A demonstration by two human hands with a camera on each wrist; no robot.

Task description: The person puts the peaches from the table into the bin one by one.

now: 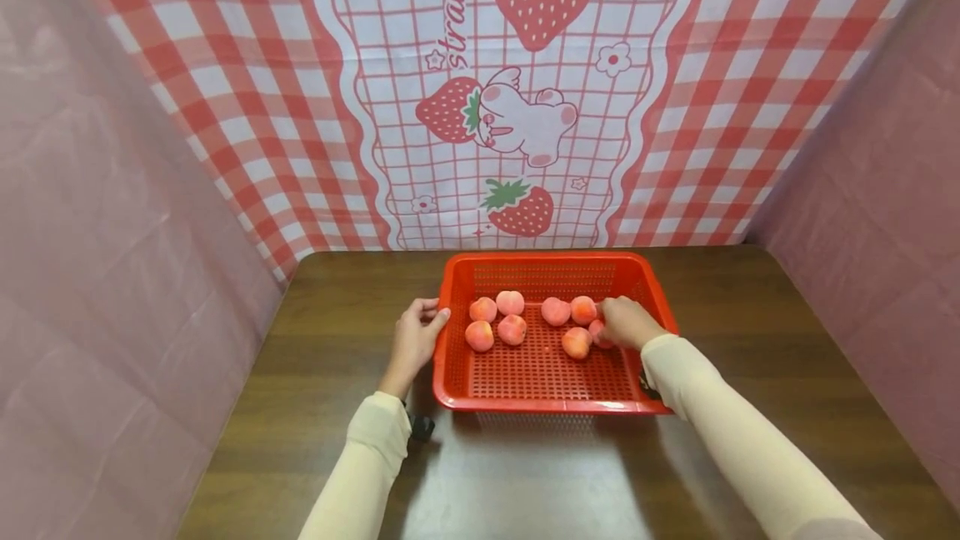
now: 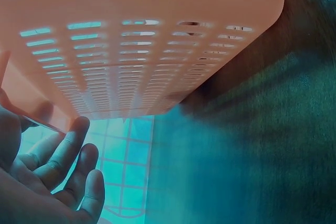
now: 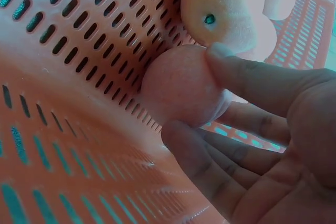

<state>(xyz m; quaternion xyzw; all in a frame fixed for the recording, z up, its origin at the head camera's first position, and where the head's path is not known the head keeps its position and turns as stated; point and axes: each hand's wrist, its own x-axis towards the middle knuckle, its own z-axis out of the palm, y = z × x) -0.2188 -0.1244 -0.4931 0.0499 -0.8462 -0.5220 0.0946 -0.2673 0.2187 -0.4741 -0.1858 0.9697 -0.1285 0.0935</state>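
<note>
A red plastic basket (image 1: 555, 406) with slotted walls and floor stands on the table. My left hand (image 1: 415, 340) holds its left rim, thumb on top; in the left wrist view, the fingers (image 2: 79, 135) curl under that rim. Inside the basket, toward the right, my right hand (image 1: 626, 323) grips a peach (image 3: 184, 85) between thumb and fingers. This peach sits low by the slotted floor and is partly covered by the hand in the head view. Close beside it are other peaches (image 1: 577, 343), one showing its stem hollow (image 3: 223, 6). Several more peaches (image 1: 480, 336) form a group at the basket's left.
The brown wooden table (image 1: 322, 340) extends on both sides of the basket. Behind it hangs a red-and-white checked cloth (image 1: 525, 148) with strawberry prints. Pink curtains (image 1: 112, 273) close off both sides.
</note>
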